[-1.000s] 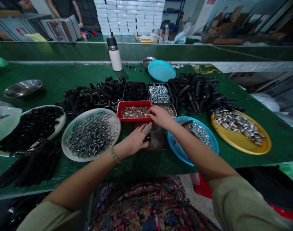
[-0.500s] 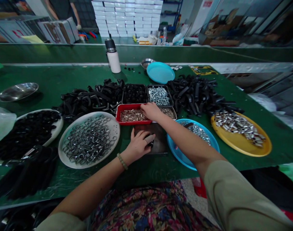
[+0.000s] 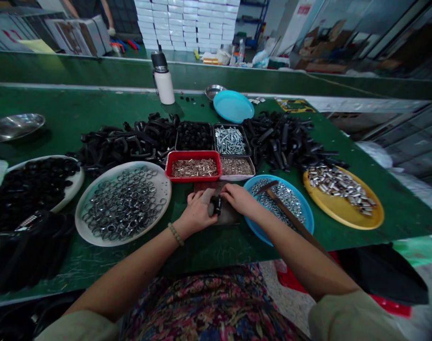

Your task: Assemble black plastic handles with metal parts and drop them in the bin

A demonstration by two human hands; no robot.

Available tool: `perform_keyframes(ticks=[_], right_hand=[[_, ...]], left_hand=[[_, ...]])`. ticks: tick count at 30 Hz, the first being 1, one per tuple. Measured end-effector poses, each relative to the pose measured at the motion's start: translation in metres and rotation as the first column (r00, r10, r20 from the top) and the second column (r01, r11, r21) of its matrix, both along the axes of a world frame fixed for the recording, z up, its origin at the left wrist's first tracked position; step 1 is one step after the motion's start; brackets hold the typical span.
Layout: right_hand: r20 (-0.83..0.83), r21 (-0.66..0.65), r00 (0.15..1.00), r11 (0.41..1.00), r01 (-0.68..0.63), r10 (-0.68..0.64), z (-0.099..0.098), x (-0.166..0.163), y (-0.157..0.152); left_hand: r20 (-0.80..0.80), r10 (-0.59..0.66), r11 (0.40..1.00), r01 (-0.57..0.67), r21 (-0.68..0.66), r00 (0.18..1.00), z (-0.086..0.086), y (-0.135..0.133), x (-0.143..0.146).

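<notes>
My left hand (image 3: pixel 196 213) is closed around a small black plastic part (image 3: pixel 218 205), with finger wraps on some fingers. It holds the part over a dark metal plate (image 3: pixel 232 218). My right hand (image 3: pixel 241 199) meets the part from the right, thumb and fingers pinched at its upper end; anything tiny between the fingertips is hidden. Just beyond stands a red tray (image 3: pixel 193 179) of thin copper-coloured pins. Beside it is a pale tray (image 3: pixel 237 177) of small brownish pieces. A hammer (image 3: pixel 287 212) with a wooden handle lies across the blue tray (image 3: pixel 249 222) of small shiny metal pieces.
A white tray (image 3: pixel 81 227) of metal rings is on the left. A yellow tray (image 3: pixel 333 210) with metal sleeves is on the right. Behind are black part piles (image 3: pixel 125 147), a screw tray (image 3: pixel 230 140) and a bottle (image 3: pixel 165 87). Another person (image 3: pixel 91 12) stands across the bench.
My right hand has drawn back from the red tray to the black part at my left hand. My left hand has turned the part into clearer view. The camera view has shifted slightly.
</notes>
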State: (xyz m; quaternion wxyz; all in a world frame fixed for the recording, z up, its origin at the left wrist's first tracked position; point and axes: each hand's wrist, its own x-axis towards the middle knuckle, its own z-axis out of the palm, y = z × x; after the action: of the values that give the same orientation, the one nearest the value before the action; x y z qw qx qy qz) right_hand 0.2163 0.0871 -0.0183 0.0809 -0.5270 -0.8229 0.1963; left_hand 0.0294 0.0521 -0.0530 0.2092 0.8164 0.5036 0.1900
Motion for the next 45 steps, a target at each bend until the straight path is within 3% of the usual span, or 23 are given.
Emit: perform_keyframes(ticks=[5,8,11,13,15,17,20,24,28,32,36,38,40,42,44,45], right_hand=[[0.252,0.142,0.957,0.973,-0.182,0.143,0.002,-0.018,-0.006],[0.308,0.200,0.939,0.954,-0.223,0.155,0.004,-0.005,-0.013],[0.315,0.319,0.940,0.947,0.026,-0.132,0.003,0.040,-0.023],[0.363,0.349,0.847,0.900,0.262,-0.388,0.001,0.078,-0.032],[0.425,0.273,0.771,0.879,0.390,-0.474,-0.003,0.106,-0.042],[0.437,0.201,0.762,0.878,0.435,-0.478,-0.003,0.115,-0.052],[0.272,0.161,0.834,0.877,0.453,-0.480,0.009,0.090,-0.065],[-0.013,0.005,0.966,0.967,0.256,-0.256,0.041,0.034,-0.071],[-0.097,0.008,0.973,0.977,0.212,-0.211,0.054,0.007,-0.065],[0.038,-0.071,0.980,0.978,0.196,-0.193,0.043,0.018,-0.058],[0.146,0.095,0.908,0.919,0.383,-0.393,0.025,0.058,-0.061],[0.264,0.193,0.813,0.854,0.483,-0.520,0.013,0.080,-0.064],[0.341,0.233,0.760,0.833,0.502,-0.553,0.000,0.102,-0.063],[0.347,0.219,0.771,0.846,0.487,-0.533,-0.006,0.131,-0.057],[0.325,0.214,0.755,0.822,0.528,-0.570,-0.005,0.170,-0.048],[0.317,0.220,0.718,0.785,0.579,-0.619,-0.001,0.193,-0.043]], left_hand=[[0.000,-0.009,1.000,0.009,0.016,1.000,0.001,0.000,0.001],[0.001,-0.002,1.000,0.002,0.029,1.000,0.001,0.000,0.001],[0.002,0.000,0.999,0.000,0.036,1.000,0.000,0.000,0.001],[0.007,0.003,0.999,-0.003,0.037,1.000,-0.001,0.000,0.001],[0.013,0.004,0.999,-0.005,0.039,1.000,-0.002,-0.001,0.001],[0.013,0.004,0.999,-0.005,0.037,1.000,-0.001,-0.001,0.001],[0.016,0.013,1.000,-0.013,0.025,1.000,-0.001,-0.001,0.001],[0.041,0.034,0.999,-0.034,0.006,0.999,0.001,-0.002,0.002],[0.045,0.061,0.998,-0.060,-0.020,0.997,0.002,-0.002,0.004],[-0.020,0.025,0.999,-0.025,0.021,0.999,0.003,-0.003,0.003],[-0.139,-0.134,0.983,0.149,0.109,0.981,0.003,0.000,0.003],[-0.076,-0.125,0.989,0.130,0.066,0.989,0.005,0.005,0.006],[0.135,-0.038,0.995,0.050,-0.088,0.990,0.013,0.011,0.009],[0.431,0.144,0.934,0.021,-0.356,0.891,0.029,0.015,0.011],[0.637,0.370,0.816,0.092,-0.571,0.676,0.050,0.016,0.011],[0.683,0.457,0.780,0.113,-0.616,0.570,0.060,0.015,0.010]])
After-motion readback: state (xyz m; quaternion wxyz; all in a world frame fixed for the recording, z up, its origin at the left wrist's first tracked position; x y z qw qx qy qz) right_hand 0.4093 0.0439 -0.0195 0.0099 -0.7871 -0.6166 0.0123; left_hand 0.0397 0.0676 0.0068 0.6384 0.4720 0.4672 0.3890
